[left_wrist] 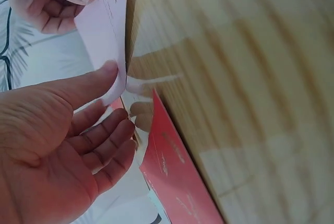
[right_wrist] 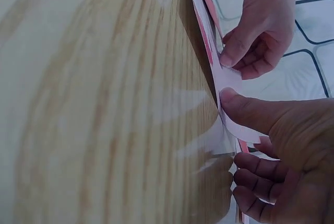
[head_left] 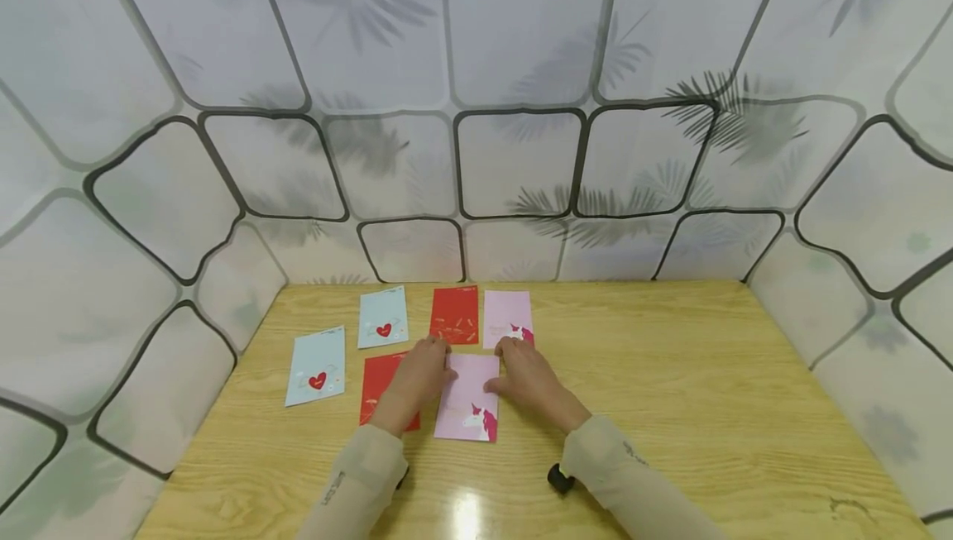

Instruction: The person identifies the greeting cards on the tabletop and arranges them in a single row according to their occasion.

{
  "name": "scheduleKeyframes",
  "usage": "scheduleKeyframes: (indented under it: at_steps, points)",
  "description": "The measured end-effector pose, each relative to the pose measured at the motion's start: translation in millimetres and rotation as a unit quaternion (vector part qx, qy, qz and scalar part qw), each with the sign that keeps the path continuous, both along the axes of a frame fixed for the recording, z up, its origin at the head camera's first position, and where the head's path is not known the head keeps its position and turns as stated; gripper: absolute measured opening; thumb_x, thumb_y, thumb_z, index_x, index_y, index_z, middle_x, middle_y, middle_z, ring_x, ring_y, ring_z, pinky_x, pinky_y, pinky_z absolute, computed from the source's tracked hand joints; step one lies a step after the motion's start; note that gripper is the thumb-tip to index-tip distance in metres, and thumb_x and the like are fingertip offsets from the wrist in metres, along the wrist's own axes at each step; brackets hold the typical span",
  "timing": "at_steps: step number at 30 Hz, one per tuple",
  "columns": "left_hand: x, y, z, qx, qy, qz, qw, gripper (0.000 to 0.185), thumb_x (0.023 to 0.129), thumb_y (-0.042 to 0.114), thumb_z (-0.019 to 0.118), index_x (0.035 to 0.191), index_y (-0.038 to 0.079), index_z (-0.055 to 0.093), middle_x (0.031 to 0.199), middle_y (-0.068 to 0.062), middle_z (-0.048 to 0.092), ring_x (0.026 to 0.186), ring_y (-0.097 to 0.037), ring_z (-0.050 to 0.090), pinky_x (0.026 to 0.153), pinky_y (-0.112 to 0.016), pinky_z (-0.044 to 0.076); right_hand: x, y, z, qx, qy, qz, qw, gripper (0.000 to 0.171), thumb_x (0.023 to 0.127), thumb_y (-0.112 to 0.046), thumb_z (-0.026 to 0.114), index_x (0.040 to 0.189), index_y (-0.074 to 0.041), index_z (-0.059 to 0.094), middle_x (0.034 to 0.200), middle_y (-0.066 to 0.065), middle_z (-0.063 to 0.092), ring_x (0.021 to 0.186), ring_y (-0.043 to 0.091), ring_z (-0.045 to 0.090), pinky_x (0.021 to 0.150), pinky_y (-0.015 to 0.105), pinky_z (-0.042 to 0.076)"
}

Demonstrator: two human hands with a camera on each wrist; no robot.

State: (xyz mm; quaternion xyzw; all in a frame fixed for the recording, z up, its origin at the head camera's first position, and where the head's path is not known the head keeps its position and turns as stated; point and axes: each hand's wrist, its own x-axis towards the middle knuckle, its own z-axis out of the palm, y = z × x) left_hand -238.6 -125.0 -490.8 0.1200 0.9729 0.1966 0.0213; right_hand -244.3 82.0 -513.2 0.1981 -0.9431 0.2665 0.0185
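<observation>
A pink card (head_left: 466,399) with a unicorn printed near its lower right corner is between my two hands. My left hand (head_left: 421,373) pinches its upper left corner, thumb on the face and fingers behind. At the upper right corner my right hand (head_left: 530,378) pinches it the same way. In the left wrist view the pink card (left_wrist: 99,36) bends up at the held edge, its lower part close over the table. My left forearm overlaps a red card (head_left: 378,375). Just beyond my right fingertips lies a second pink unicorn card (head_left: 508,313).
Another red card (head_left: 455,313) lies in the back row beside a light blue card (head_left: 383,317) with a red heart. A matching light blue card (head_left: 316,366) lies at the far left. The wooden table (head_left: 670,375) meets patterned fabric walls (head_left: 521,164) at back and sides.
</observation>
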Motion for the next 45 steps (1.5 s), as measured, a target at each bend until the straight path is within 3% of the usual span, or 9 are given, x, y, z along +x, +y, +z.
scheduleKeyframes:
  at_steps: [5, 10, 16, 22, 30, 37, 45]
  points:
    - [1.1, 0.6, 4.4, 0.043, -0.019, 0.032, 0.9984, 0.025, 0.093, 0.014, 0.078, 0.110, 0.003, 0.063, 0.090, -0.004, 0.063, 0.080, -0.020, 0.057, 0.077, -0.036, 0.054, 0.3, 0.4, -0.1, -0.030, -0.020, -0.007, 0.999, 0.043, 0.081, -0.021, 0.090, 0.103, -0.005, 0.057, 0.080, -0.001, 0.056, 0.070, 0.016, 0.051, 0.067, 0.033, 0.047]
    - [2.2, 3.0, 7.7, 0.080, -0.025, 0.054, 0.9950, 0.020, 0.097, 0.017, 0.074, 0.109, 0.006, 0.063, 0.097, -0.006, 0.065, 0.082, -0.020, 0.059, 0.077, -0.034, 0.056, -0.6, 5.2, 0.2, -0.104, -0.034, -0.023, 0.994, 0.025, 0.088, -0.013, 0.083, 0.096, -0.008, 0.060, 0.078, -0.003, 0.058, 0.070, 0.013, 0.052, 0.066, 0.029, 0.046]
    - [4.3, 5.1, 12.7, 0.143, -0.023, 0.057, 0.9879, 0.016, 0.098, 0.015, 0.073, 0.107, 0.007, 0.063, 0.094, -0.005, 0.064, 0.078, -0.018, 0.058, 0.071, -0.030, 0.054, -1.1, 13.4, 0.3, -0.214, -0.040, -0.045, 0.975, 0.017, 0.088, -0.005, 0.081, 0.091, -0.007, 0.065, 0.073, -0.003, 0.065, 0.068, 0.009, 0.057, 0.065, 0.026, 0.049]
    - [6.1, 9.0, 17.9, 0.212, -0.021, 0.042, 0.9761, 0.014, 0.098, 0.010, 0.072, 0.106, 0.002, 0.063, 0.092, -0.005, 0.066, 0.073, -0.014, 0.060, 0.065, -0.028, 0.054, 3.8, 24.0, 10.7, -0.275, -0.052, -0.054, 0.959, 0.012, 0.090, -0.005, 0.080, 0.094, -0.005, 0.069, 0.070, 0.000, 0.067, 0.061, 0.012, 0.059, 0.057, 0.025, 0.049]
    - [11.6, 22.5, 29.9, 0.279, -0.022, 0.046, 0.9590, 0.014, 0.096, 0.007, 0.074, 0.103, -0.001, 0.066, 0.085, -0.007, 0.066, 0.070, -0.026, 0.068, 0.062, -0.028, 0.057, 10.3, 39.0, 22.8, -0.330, -0.082, -0.078, 0.937, 0.010, 0.091, -0.002, 0.078, 0.099, -0.001, 0.072, 0.073, 0.004, 0.067, 0.061, 0.016, 0.061, 0.058, 0.029, 0.056]
    - [12.3, 36.1, 38.6, 0.299, -0.020, 0.042, 0.9532, 0.011, 0.096, 0.009, 0.075, 0.097, 0.001, 0.068, 0.078, -0.005, 0.066, 0.066, -0.023, 0.067, 0.060, -0.029, 0.057, 14.3, 56.5, 31.9, -0.374, -0.107, -0.082, 0.917, 0.015, 0.091, 0.000, 0.077, 0.103, 0.006, 0.071, 0.074, 0.009, 0.068, 0.059, 0.015, 0.063, 0.058, 0.031, 0.059]
    - [14.7, 54.2, 46.7, 0.342, -0.039, 0.029, 0.9386, 0.010, 0.097, 0.008, 0.073, 0.098, -0.001, 0.068, 0.079, -0.005, 0.064, 0.065, -0.025, 0.067, 0.071, -0.048, 0.062, 18.4, 78.6, 39.7, -0.380, -0.114, -0.084, 0.914, 0.020, 0.092, -0.004, 0.077, 0.107, 0.008, 0.070, 0.075, 0.009, 0.068, 0.063, 0.017, 0.063, 0.061, 0.029, 0.059]
